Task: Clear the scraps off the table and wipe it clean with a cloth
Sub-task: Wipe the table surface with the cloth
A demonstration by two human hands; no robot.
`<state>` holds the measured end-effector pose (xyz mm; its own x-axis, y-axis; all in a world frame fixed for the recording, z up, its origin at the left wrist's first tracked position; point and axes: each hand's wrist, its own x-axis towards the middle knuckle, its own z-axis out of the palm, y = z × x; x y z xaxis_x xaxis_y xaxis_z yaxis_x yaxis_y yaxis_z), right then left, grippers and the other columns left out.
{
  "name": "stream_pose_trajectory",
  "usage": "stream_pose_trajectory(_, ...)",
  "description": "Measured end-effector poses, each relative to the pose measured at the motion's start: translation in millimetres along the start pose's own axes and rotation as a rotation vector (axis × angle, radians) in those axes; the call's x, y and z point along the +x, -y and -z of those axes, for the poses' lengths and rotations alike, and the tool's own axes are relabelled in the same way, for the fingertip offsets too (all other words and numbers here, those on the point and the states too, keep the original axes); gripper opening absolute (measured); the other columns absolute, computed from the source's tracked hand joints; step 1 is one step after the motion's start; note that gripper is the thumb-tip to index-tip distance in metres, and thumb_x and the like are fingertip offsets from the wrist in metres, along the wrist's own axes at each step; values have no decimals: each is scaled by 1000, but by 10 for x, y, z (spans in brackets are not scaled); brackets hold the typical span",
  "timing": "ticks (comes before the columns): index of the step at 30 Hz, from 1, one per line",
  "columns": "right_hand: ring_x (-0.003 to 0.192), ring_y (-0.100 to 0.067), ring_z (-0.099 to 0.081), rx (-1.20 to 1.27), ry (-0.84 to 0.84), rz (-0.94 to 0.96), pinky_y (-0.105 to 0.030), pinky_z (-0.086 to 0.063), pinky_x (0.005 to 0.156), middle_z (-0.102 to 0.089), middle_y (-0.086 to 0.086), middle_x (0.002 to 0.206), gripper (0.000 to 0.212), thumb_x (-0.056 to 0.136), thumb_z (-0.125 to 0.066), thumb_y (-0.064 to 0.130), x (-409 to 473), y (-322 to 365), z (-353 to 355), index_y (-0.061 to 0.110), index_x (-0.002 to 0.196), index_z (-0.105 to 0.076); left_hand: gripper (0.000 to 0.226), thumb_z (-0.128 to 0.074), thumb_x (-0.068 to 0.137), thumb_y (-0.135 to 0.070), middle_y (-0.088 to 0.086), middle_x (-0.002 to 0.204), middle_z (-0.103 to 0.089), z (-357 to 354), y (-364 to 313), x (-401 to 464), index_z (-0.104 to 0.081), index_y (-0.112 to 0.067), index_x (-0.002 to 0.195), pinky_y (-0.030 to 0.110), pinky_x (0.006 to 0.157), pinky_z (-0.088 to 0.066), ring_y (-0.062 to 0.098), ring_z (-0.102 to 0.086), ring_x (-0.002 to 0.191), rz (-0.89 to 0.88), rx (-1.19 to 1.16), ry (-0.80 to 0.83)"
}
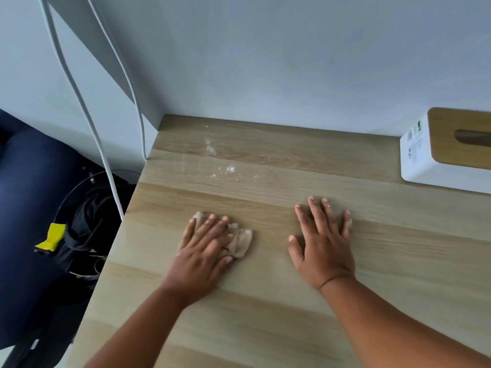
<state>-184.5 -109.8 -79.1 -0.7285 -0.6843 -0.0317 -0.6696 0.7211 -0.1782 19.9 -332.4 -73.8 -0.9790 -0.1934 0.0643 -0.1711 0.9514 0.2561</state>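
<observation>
A light wooden table (pixel 265 301) fills the lower view. My left hand (pixel 204 251) lies flat with straight fingers on a crumpled beige cloth (pixel 240 241), pressing it onto the tabletop; most of the cloth is hidden under the hand. My right hand (pixel 322 243) rests palm down on the bare wood to the right, fingers spread and holding nothing. Farther back, near the table's far left corner, a patch of small white specks (pixel 220 162) glints on the wood.
A white tissue box with a wooden lid (pixel 425 152) stands at the back right by the wall. Left of the table edge, a bin with a black bag (pixel 87 229) holds a yellow scrap (pixel 51 237). White cables (pixel 106 155) hang there.
</observation>
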Motion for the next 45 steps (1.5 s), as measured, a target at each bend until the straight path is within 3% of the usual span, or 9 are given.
stream_pose_trajectory(5, 157, -32, -19, 10, -15, -4, -68, -10, 122, -26, -5, 169, 71, 89, -44, 52, 14, 7, -12, 26, 155, -43, 58, -37, 103, -48, 2, 166, -32, -9, 126, 619, -45, -15, 150, 56, 127, -7, 21, -16, 157, 461, 1, -58)
stream_pose_trajectory(7, 157, -32, -19, 11, -23, -4, -68, -10, 122, -26, -5, 169, 71, 89, -45, 52, 13, 0, -24, 26, 154, -43, 59, -31, 104, -50, 1, 168, -27, -86, 32, 959, -39, -16, 152, 55, 127, -2, 21, -10, 158, 537, 10, -41)
stream_pose_trajectory(12, 157, -32, -20, -5, -21, -3, -68, -10, 122, -26, -5, 168, 71, 89, -47, 52, 6, -27, -46, 26, 154, -43, 57, -27, 106, -52, -2, 169, -21, -213, -350, 1195, -41, -23, 153, 56, 126, -4, 18, -2, 159, 282, 29, 48)
stream_pose_trajectory(17, 157, -31, -18, 1, 1, 0, -68, -10, 122, -25, -5, 169, 71, 89, -45, 54, 3, -15, -24, 26, 155, -42, 48, -47, 103, -46, -3, 162, -38, -37, -78, 741, -58, -23, 143, 56, 125, -19, 18, -23, 156, -66, -71, 61)
stream_pose_trajectory(20, 158, -31, -16, 21, 4, 0, -68, -9, 122, -23, -5, 170, 71, 90, -44, 54, 6, -13, -18, 27, 156, -40, 50, -43, 103, -49, -4, 162, -38, 62, 199, 694, -56, -27, 145, 54, 126, -17, 15, -20, 156, 19, -60, 41)
stream_pose_trajectory(26, 157, -32, -18, 23, -10, 3, -68, -10, 122, -25, -5, 169, 71, 90, -46, 53, 15, -18, -9, 25, 155, -42, 53, -33, 106, -51, -8, 169, -21, -80, 41, 1382, -37, -33, 155, 50, 127, 1, 13, -5, 158, 490, -8, 0)
stream_pose_trajectory(32, 157, -31, -18, 6, -6, 4, -69, -10, 121, -24, -4, 169, 71, 89, -48, 53, 7, -30, -30, 25, 154, -44, 55, -26, 106, -53, -8, 170, -17, -196, -450, 1532, -36, -34, 156, 52, 127, 0, 14, 1, 158, 191, 18, 113)
stream_pose_trajectory(37, 157, -32, -17, 20, 1, 2, -69, -10, 122, -25, -5, 169, 71, 89, -47, 53, 2, -23, -2, 25, 154, -44, 52, -37, 104, -49, -4, 164, -34, 8, -79, 1011, -55, -25, 146, 56, 126, -15, 17, -16, 157, -38, -52, 117)
stream_pose_trajectory(45, 157, -33, -19, 22, 4, 2, -70, -10, 121, -26, -7, 169, 71, 89, -47, 53, 20, -13, -11, 25, 154, -43, 54, -29, 104, -53, -7, 170, -19, -69, 152, 1611, -38, -32, 154, 50, 127, 2, 13, -3, 158, 436, -1, 49)
